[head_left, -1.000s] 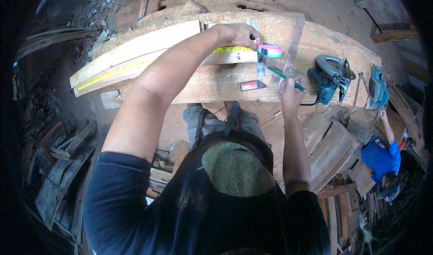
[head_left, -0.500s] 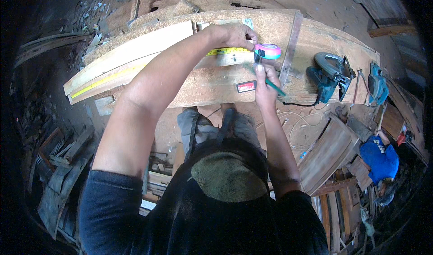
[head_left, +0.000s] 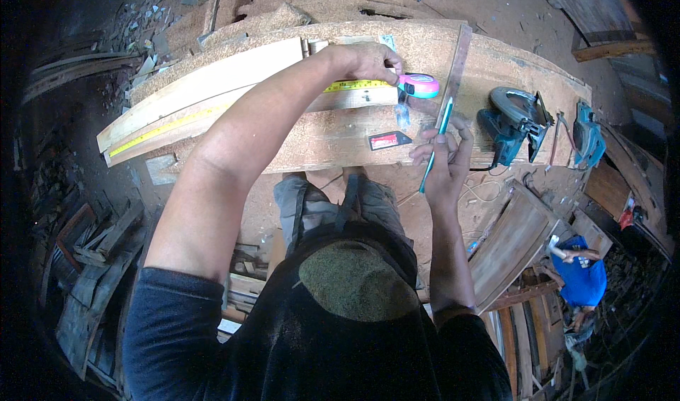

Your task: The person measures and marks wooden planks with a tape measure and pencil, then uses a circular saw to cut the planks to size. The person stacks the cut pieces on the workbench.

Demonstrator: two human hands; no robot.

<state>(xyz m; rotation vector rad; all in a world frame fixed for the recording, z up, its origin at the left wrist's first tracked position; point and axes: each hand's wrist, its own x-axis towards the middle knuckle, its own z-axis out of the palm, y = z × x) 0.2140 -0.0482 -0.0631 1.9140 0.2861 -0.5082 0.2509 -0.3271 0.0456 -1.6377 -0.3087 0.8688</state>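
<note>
My left hand [head_left: 374,62] is closed on the tape measure [head_left: 419,85], a pink and blue case, where its yellow blade comes out. The blade [head_left: 166,126] stretches left along a pale wooden board [head_left: 347,100], partly hidden under my left forearm. My right hand [head_left: 448,160] grips a teal pencil [head_left: 445,117] between thumb and fingers, tilted and clear of the board, over the bench's near edge. Left of that hand lies a small flat red-and-black piece [head_left: 388,141]. Beyond it, a flat brownish strip [head_left: 459,64] lies across the bench.
A circular saw [head_left: 511,121] and another teal power tool [head_left: 589,135] stand on the right of the sawdust-covered bench [head_left: 510,57]. A cord and a wooden panel [head_left: 513,238] lie below. A co-worker in blue [head_left: 584,277] is at lower right; scrap wood [head_left: 92,302] is piled lower left.
My right hand has drawn back from the board's end toward the right and near side, and the pencil now points upward. My left hand stays on the tape. The co-worker's arm has moved.
</note>
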